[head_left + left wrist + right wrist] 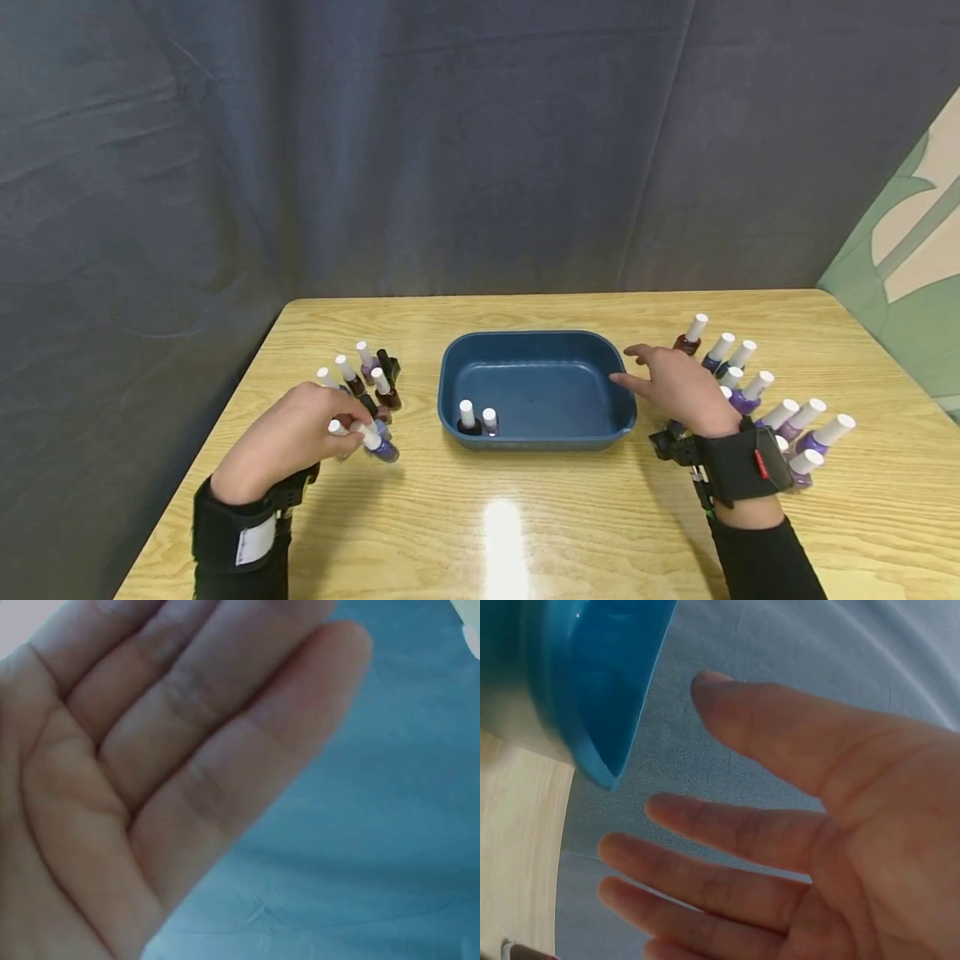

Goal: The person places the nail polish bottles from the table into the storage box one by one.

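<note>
My left hand (300,429) pinches the white cap of a blue nail polish bottle (386,451), which is tilted above the table. Behind and beside that hand stands a group of nail polish bottles (387,398), partly hidden by the fingers. In the left wrist view only the palm and fingers (225,769) show, without the bottle. My right hand (678,387) is by the right rim of a blue tray (532,444), fingers extended and holding nothing. In the right wrist view the tray (592,750) is near the spread fingers (705,881).
Two white-capped bottles, one dark (469,427) and one pale purple (491,427), stand in the tray's front left corner. Several more bottles, mostly purple and blue (746,400), stand around the right wrist. A dark cloth (480,167) hangs behind the wooden table (420,533).
</note>
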A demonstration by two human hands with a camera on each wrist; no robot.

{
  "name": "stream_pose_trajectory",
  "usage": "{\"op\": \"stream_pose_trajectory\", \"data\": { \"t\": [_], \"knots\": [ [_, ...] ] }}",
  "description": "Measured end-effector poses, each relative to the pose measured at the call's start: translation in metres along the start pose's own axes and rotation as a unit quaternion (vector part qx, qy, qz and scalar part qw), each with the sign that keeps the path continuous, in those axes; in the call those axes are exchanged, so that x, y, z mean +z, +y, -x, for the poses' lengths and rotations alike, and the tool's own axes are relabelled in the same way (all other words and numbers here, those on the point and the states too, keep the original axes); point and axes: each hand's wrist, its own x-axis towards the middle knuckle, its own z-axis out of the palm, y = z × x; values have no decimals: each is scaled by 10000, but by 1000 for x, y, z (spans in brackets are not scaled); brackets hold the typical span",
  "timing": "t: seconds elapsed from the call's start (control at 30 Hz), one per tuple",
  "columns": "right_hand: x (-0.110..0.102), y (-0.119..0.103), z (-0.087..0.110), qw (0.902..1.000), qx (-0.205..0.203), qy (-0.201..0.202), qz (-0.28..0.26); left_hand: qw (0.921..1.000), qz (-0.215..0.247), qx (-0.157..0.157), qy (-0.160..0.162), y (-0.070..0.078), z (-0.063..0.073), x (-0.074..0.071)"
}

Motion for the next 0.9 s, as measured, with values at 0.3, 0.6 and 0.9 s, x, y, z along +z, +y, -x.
{"op": "stream_pose_trajectory", "data": {
  "t": [0.3, 0.6, 0.9],
  "knots": [
    [0, -1, 0, 10000, 15, -24, 37, 9999, -96, 118, 71, 10, -24, -16],
    [-1, -2, 1, 10000, 27, -24, 15, 9993, -252, 65, 279, 33, -54, -32],
    [-2, -3, 1, 10000, 16, -22, 38, 9982, -197, -88, 558, 45, -83, -30]
  ]
}}
